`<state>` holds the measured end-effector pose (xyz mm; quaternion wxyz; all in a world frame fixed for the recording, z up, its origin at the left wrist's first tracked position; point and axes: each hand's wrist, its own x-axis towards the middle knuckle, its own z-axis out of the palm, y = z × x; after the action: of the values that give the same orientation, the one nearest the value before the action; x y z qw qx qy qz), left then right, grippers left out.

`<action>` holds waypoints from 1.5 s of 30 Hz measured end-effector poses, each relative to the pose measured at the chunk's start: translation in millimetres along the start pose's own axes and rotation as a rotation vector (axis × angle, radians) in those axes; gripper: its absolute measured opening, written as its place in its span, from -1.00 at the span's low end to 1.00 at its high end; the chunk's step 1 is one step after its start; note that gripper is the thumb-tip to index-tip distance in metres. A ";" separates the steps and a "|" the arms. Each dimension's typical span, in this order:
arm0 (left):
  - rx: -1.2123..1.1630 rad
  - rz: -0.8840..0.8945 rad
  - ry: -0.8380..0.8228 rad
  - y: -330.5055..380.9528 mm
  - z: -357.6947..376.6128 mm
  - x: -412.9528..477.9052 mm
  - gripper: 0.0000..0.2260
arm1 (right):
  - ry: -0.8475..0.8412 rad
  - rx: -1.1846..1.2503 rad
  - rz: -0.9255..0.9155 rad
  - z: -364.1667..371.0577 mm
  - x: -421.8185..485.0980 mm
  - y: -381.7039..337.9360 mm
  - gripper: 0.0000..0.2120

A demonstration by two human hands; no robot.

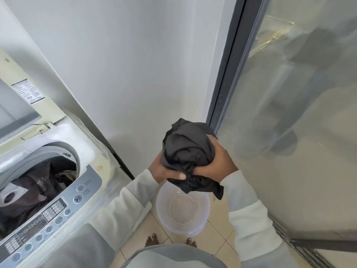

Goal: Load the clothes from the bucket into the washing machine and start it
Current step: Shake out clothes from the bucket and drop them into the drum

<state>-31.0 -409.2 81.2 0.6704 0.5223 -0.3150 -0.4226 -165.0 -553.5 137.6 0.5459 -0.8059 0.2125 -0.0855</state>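
A bunched black garment is held in the air above a translucent bucket that stands on the tiled floor. My left hand grips it from the left with the thumb across the cloth. My right hand grips it from the right. The bucket looks bare inside. At the left stands a top-loading washing machine with its lid raised. Dark clothes lie in its drum. Its control panel, with round buttons and a small display, faces me.
A white wall rises behind the bucket. A glass sliding door with a dark frame runs along the right. My bare feet stand on beige floor tiles just before the bucket.
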 end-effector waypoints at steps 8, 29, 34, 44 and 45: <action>-0.460 -0.064 0.420 -2.1 16.1 -19.7 -0.55 | -0.204 -0.128 -0.090 -13.2 18.8 -15.3 0.18; -0.283 0.164 0.877 22.4 -47.9 -107.1 -0.29 | -0.269 0.777 0.112 137.4 44.4 -12.8 -0.15; -0.326 0.226 1.003 42.3 -93.6 -137.1 -0.30 | -0.389 0.764 0.138 189.1 61.4 -45.4 -0.17; -0.495 -0.009 1.267 70.7 -233.7 -215.7 -0.52 | -0.516 0.685 0.366 355.3 112.5 -115.0 -0.36; -0.459 -0.099 1.276 69.1 -247.4 -222.2 -0.61 | -0.535 0.627 0.413 369.7 116.5 -118.7 -0.31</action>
<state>100.4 -96.0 88.9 0.7987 0.5275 0.2644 -0.1180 105.6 -255.1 91.4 0.8046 -0.5364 0.1840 0.1760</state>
